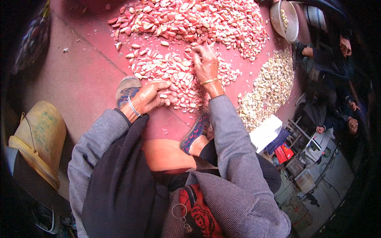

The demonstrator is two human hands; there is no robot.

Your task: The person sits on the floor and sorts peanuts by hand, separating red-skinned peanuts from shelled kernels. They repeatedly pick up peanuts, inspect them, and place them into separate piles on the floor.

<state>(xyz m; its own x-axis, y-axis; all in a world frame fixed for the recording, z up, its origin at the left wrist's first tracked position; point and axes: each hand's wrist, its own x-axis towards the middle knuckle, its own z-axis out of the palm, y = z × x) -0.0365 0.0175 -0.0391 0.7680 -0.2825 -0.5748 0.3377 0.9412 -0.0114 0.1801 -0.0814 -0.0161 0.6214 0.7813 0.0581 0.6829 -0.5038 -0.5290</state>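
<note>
Pink and white cloves that look like garlic point(168, 67) lie in a heap in front of me. My left hand point(149, 97), with a pale bangle at its wrist, rests at the near left side of this heap. Its fingers are curled in, and what they hold cannot be made out. My right hand point(207, 65), wearing a yellowish bangle, reaches to the heap's far side. Its fingertips are bent down and drawn together among the cloves, hiding anything between them. Beyond them spreads a larger heap of similar cloves point(190, 20).
A cream-coloured heap point(270, 87) lies to the right, below a white perforated basket point(291, 23). A yellowish bucket point(41, 139) is at the left. A white box point(264, 133) and clutter stand at lower right. People sit along the right edge. My shoes flank the near heap.
</note>
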